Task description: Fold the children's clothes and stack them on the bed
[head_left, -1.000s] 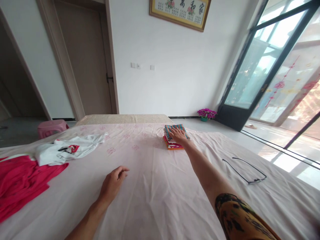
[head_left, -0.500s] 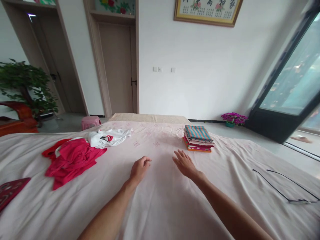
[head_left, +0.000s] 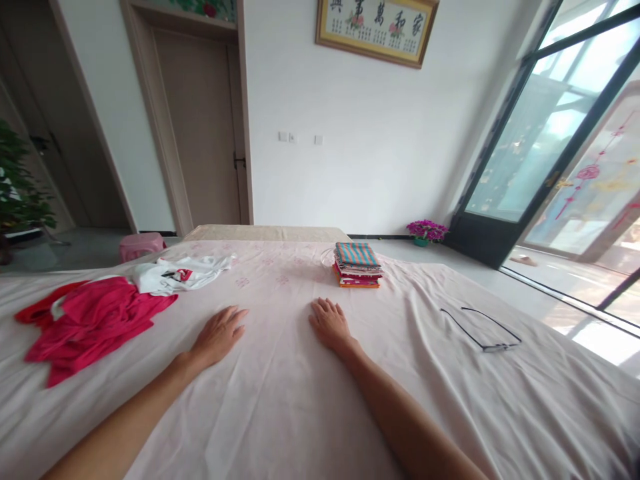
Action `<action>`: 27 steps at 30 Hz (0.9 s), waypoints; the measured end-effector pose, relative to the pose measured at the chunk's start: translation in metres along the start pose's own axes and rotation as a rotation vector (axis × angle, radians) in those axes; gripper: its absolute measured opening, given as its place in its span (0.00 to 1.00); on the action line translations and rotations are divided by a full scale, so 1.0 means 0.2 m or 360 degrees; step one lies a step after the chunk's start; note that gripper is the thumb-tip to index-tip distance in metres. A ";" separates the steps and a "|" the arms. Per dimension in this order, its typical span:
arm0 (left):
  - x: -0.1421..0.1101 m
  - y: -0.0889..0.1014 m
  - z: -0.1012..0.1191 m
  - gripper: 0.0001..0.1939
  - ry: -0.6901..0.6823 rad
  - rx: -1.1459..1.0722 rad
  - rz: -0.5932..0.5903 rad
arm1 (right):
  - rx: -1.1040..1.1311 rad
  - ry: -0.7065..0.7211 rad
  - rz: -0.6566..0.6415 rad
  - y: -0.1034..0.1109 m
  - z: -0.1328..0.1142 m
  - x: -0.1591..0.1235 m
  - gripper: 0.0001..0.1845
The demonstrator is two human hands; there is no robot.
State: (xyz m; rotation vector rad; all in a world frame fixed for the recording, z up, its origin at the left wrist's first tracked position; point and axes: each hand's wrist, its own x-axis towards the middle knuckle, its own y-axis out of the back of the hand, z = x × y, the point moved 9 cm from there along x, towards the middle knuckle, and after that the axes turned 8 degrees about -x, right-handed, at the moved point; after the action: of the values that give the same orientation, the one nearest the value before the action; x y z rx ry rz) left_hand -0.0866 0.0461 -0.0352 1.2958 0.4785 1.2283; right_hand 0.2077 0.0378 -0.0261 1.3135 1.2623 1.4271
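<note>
My left hand rests palm down on the pale pink sheet, fingers stretched and holding nothing. To its left lie a crumpled pinkish-red garment and, farther back, a white shirt with a red and black print. My right hand is flat on the sheet too, with its fingers extended and nothing in it. Just beyond it, apart from the fingertips, stands a stack of folded cloths. Its top cloth is blue and orange checked; red and orange layers show beneath.
A pair of glasses lies on the sheet at the right. Past the far edge are a pink stool and a pot of purple flowers. A thin clear loop sits beside the stack. A glass door is at the right.
My right hand has come off the top of the folded stack and drawn back onto the sheet. My left hand has opened from a loose curl and flattened. The view swung left, then partly back.
</note>
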 end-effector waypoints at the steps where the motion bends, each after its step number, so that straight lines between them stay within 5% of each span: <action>1: -0.01 0.01 -0.04 0.23 0.0011 0.0040 0.0013 | 0.0008 0.0000 0.0016 0.00 0.00 0.00 0.27; 5: -0.03 0.03 -0.11 0.23 0.0056 0.0135 0.0077 | 0.0035 -0.0002 0.0058 0.02 0.01 0.00 0.25; 27: -0.03 0.05 -0.08 0.21 0.0050 0.0084 0.0150 | 0.0091 0.0018 0.0030 0.05 0.01 -0.01 0.24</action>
State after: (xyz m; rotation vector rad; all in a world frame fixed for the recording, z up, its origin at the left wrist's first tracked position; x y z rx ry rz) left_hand -0.1061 0.0456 -0.0325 1.3584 0.4802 1.3237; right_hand 0.2097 0.0339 -0.0177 1.3608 1.3102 1.4224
